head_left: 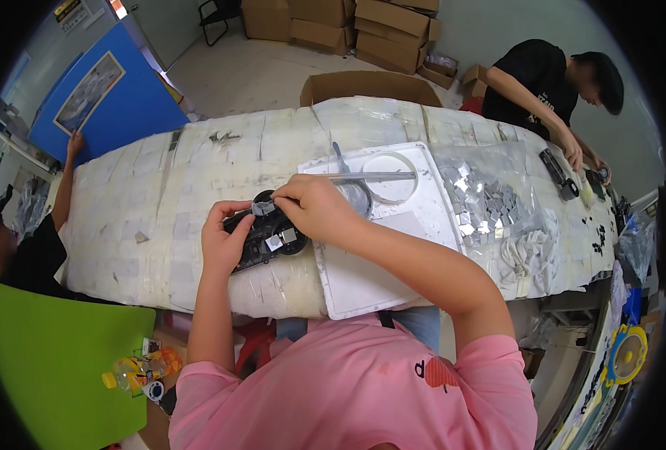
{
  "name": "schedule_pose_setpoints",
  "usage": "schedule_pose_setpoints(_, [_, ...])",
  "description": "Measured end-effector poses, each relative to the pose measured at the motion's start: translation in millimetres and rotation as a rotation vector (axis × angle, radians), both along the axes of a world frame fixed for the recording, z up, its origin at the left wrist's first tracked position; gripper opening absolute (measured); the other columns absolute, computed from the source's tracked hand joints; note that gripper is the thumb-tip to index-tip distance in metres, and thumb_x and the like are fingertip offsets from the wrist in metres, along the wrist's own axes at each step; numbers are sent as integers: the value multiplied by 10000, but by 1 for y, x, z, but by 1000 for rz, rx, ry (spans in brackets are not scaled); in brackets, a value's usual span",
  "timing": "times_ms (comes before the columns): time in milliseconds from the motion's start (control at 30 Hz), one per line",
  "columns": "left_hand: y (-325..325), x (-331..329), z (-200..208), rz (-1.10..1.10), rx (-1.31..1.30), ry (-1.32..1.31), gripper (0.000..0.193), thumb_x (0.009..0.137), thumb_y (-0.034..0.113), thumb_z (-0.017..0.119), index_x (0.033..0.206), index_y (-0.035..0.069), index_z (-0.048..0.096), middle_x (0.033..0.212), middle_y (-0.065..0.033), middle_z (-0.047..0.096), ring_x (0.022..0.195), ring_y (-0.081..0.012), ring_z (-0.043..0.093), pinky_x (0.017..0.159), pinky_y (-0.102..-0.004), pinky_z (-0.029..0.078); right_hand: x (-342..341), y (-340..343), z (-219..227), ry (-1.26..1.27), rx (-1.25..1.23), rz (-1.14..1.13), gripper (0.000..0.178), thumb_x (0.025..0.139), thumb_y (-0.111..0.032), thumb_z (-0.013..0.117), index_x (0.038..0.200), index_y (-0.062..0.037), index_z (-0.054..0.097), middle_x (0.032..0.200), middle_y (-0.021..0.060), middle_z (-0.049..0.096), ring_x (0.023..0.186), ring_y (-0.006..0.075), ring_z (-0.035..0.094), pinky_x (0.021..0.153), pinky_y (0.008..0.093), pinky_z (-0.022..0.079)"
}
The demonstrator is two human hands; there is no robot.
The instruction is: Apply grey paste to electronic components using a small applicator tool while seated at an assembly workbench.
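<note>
A long black plastic part point(252, 259) with rounded ends lies tilted on the table in front of me. My left hand point(224, 234) is closed around its far left end, the thumb beside a small grey square piece point(262, 208). Bright silver squares point(280, 239) sit on the part's near right end. Closed in a pinch, my right hand point(319, 206) has its fingertips at the part's far round end; what they grip is hidden. A thin silver rod-like tool point(378, 176) sticks out to the right from behind that hand; whether I hold it cannot be told.
Under my right forearm lies a white tray point(352, 296) with a clear tape roll point(412, 196). Many silver squares lie on a plastic bag point(490, 202), near crumpled white cloth point(526, 253). One co-worker point(535, 86) handles parts at far right; another point(29, 244) touches a blue panel point(149, 101).
</note>
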State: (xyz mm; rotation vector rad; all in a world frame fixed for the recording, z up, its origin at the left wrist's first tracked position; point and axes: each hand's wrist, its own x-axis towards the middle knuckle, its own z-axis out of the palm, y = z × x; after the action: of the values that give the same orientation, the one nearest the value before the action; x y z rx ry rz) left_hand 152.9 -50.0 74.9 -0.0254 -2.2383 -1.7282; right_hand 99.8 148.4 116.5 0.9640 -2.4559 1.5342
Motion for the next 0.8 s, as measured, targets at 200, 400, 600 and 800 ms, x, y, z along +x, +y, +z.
schedule_pose_setpoints(200, [-2, -1, -3, 2, -9, 0, 220, 813, -6, 687, 1015, 39, 613, 959, -42, 663, 836, -105, 592, 762, -246, 477, 4, -1, -1, 97, 21, 18, 118, 826, -75, 637, 888, 6, 697, 793, 157, 644, 757, 331, 616, 693, 375, 489])
schedule_pose_setpoints(400, [-2, -1, -1, 6, -25, -12, 222, 808, -7, 684, 1014, 39, 615, 959, -37, 662, 852, -110, 588, 780, -254, 473, 11, 2, 3, 128, 61, 79, 122, 827, -69, 642, 924, -16, 694, 826, 142, 620, 777, 324, 604, 679, 387, 478])
schedule_pose_setpoints(600, [-5, -4, -7, 19, -86, 11, 213, 791, 33, 709, 984, 39, 619, 961, -45, 663, 904, -137, 580, 825, -283, 459, 14, 15, 11, 148, 78, 75, 115, 830, -58, 631, 920, -19, 692, 832, 143, 620, 770, 327, 604, 683, 383, 482])
schedule_pose_setpoints(800, [1, -13, 13, -6, -394, 106, 246, 751, 69, 715, 981, 67, 626, 912, -67, 641, 983, -256, 578, 879, -356, 447, 10, 48, 23, 49, -5, -103, 129, 852, -57, 634, 947, 1, 698, 805, 136, 631, 730, 262, 605, 655, 332, 470])
